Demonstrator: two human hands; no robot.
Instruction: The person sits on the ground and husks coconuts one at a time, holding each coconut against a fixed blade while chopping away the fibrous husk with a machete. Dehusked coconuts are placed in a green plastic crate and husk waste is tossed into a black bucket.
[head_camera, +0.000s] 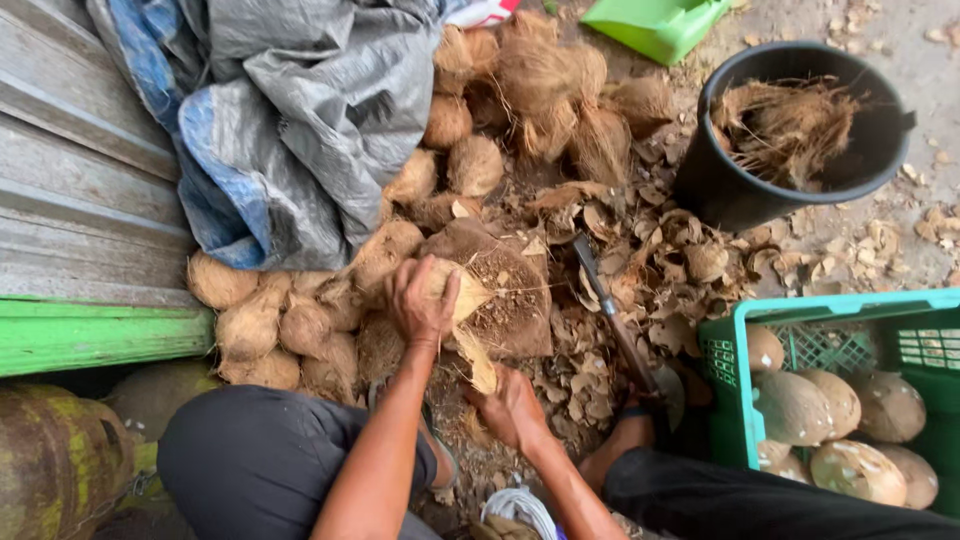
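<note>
Surroundings: a pile of husked coconuts (300, 330) lies just beyond and left of the hands, partly under a grey tarpaulin (320, 110). A machete (612, 315) rests on husk scraps (640, 250) to the right. Further right stand a black bucket (730, 190) and a green crate (740, 330) of peeled coconuts.

Left hand (420, 300): closed over the top of a coconut (455, 295). Right hand (512, 408): closed on a husk strip (478, 358) hanging below that coconut.

coconut husk (455, 300): looking fibrous, rough, matt
crate (735, 330): showing smooth green plastic
bucket (720, 185): appearing matt black plastic
tarp (320, 110): looking crinkled, slightly glossy woven plastic
</note>
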